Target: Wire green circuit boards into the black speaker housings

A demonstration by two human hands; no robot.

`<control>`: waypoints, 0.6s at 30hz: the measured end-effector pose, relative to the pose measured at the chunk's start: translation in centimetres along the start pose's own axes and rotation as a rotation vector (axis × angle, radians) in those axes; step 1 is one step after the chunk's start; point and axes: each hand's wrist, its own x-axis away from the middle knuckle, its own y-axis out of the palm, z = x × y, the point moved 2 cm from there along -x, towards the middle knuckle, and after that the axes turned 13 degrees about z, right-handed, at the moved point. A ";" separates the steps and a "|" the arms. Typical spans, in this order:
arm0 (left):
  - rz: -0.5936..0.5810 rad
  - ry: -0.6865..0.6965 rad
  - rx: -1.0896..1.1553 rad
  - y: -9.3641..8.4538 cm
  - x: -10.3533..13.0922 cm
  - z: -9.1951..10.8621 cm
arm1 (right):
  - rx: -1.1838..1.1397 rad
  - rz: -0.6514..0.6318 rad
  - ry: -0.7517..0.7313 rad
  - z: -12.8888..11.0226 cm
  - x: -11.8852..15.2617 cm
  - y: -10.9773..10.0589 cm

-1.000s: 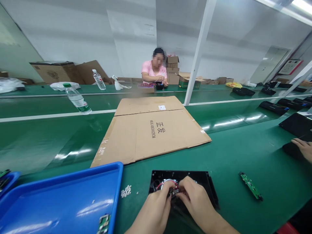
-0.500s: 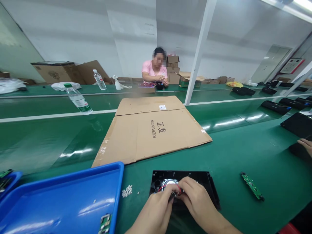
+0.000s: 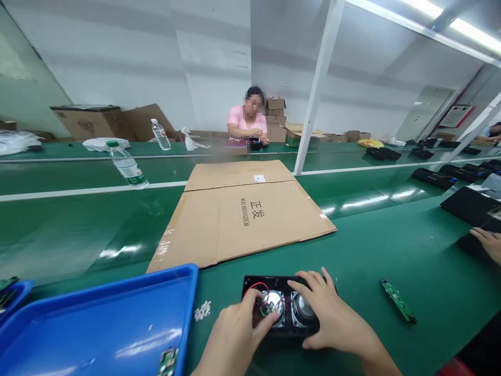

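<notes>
A black speaker housing (image 3: 287,330) with two round metal speaker drivers lies on the green table at the near edge. My left hand (image 3: 238,334) pinches a small green circuit board (image 3: 265,308) with red wires over the left driver (image 3: 273,302). My right hand (image 3: 332,316) grips the housing's right end, fingers spread over its top edge beside the right driver (image 3: 302,308).
A blue tray (image 3: 105,324) sits at the near left, with small white bits (image 3: 202,310) beside it. A flat cardboard sheet (image 3: 242,211) lies ahead. A green circuit strip (image 3: 397,307) lies to the right. Another person's hand (image 3: 487,243) rests on black parts far right. A seated person (image 3: 247,117) works across the belts; water bottles (image 3: 127,166) stand left.
My right hand moved from the wires in the middle to the housing's right end. The housing now shows two drivers. My left hand keeps hold of the small board.
</notes>
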 end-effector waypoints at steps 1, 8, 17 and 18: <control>0.005 0.003 -0.012 0.0 -0.1 0.0 | -0.005 0.007 0.008 -0.1 -0.1 0.1; -0.002 0.069 0.104 -1.2 0.1 -0.1 | 0.195 0.317 0.030 1.2 -1.0 -1.1; 0.124 0.079 0.261 -7.6 0.2 -1.8 | 0.487 0.799 0.627 12.6 -1.1 -5.8; 0.136 0.074 0.265 -8.4 0.3 -2.1 | 0.494 0.812 0.683 14.3 -1.0 -6.9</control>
